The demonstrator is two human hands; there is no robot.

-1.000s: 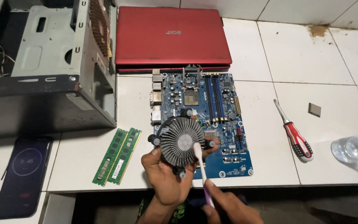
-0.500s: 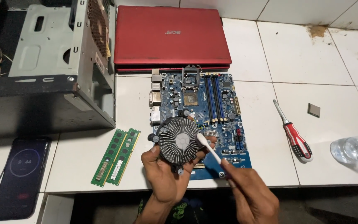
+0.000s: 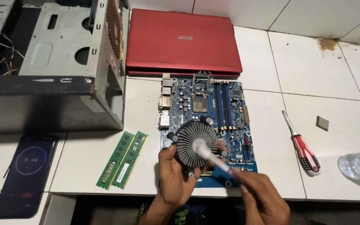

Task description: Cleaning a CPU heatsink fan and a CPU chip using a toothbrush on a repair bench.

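Since half a second ago the toothbrush (image 3: 211,159) head has slid from the cooler's right edge inward to its hub, blurred with motion. Right hand (image 3: 263,200) fingers are pinched around the brush handle; left hand (image 3: 176,175) fingers are curled around the lower left rim of the round finned cooler (image 3: 196,143), holding it tilted just above the blue motherboard (image 3: 234,104). To brush well, strokes would best run outward along the fins, with the left grip steady. Beside them on the white tiled table (image 3: 326,75) lie two green memory sticks (image 3: 123,160), a red-handled screwdriver (image 3: 303,146), a phone (image 3: 26,175), a red laptop (image 3: 182,41) and an open computer case (image 3: 51,75).
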